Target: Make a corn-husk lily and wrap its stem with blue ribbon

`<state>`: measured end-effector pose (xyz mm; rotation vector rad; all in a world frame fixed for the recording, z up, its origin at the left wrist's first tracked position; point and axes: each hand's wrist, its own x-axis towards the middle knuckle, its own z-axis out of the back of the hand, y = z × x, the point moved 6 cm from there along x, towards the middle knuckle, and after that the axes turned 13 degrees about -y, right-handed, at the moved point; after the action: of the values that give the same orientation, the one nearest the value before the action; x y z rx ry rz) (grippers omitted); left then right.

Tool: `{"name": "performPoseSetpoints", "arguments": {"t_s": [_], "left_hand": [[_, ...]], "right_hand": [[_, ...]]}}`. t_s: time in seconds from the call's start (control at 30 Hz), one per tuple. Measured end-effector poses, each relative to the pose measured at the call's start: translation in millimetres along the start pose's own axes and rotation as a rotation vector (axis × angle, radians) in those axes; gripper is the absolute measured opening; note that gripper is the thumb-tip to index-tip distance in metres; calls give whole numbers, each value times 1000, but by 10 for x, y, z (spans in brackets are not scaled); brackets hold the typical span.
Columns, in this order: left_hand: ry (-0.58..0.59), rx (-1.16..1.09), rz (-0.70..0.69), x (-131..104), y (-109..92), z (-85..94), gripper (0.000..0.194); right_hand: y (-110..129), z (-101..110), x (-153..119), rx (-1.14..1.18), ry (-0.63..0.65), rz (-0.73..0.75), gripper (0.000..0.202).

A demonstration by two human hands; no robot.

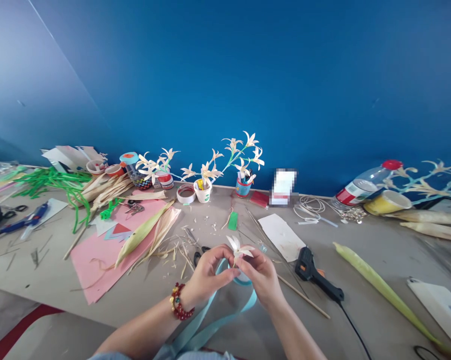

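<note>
The base of a white flower is pinched between the thumb and fingers of the left hand and of the right hand. Its petals are left free above the fingertips, presumably so that they are not crushed. It is held above the surface, toward the near edge, likely for close sight and steady elbows. A light-blue strap hangs below. A glue gun is laid just beside the right hand, apparently within easy reach. Toward the left end, a pink sheet is spread under husks, perhaps to keep them together. Along the back edge, flower sprays are stood near cups, seemingly for support and away from the working space.
</note>
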<state>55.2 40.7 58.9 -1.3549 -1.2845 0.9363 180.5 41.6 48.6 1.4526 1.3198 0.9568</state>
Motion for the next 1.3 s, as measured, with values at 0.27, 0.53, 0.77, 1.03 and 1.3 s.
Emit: {"name": "performPoseSetpoints", "arguments": {"t_s": [0.27, 0.53, 0.77, 1.03, 1.3], "left_hand": [[-30, -71, 72, 16, 33, 19, 17], [-83, -224, 195, -22, 105, -9, 15], [-106, -275, 259, -42, 173, -7, 15], [-120, -223, 214, -60, 170, 5, 19], [-140, -189, 101, -39, 189, 36, 13]], "right_hand": [[-20, 42, 17, -69, -57, 35, 29], [-63, 55, 18, -38, -36, 14, 26], [-60, 16, -2, 15, 20, -20, 22], [-86, 15, 7, 32, 16, -54, 24], [-98, 22, 8, 73, 23, -29, 21]]}}
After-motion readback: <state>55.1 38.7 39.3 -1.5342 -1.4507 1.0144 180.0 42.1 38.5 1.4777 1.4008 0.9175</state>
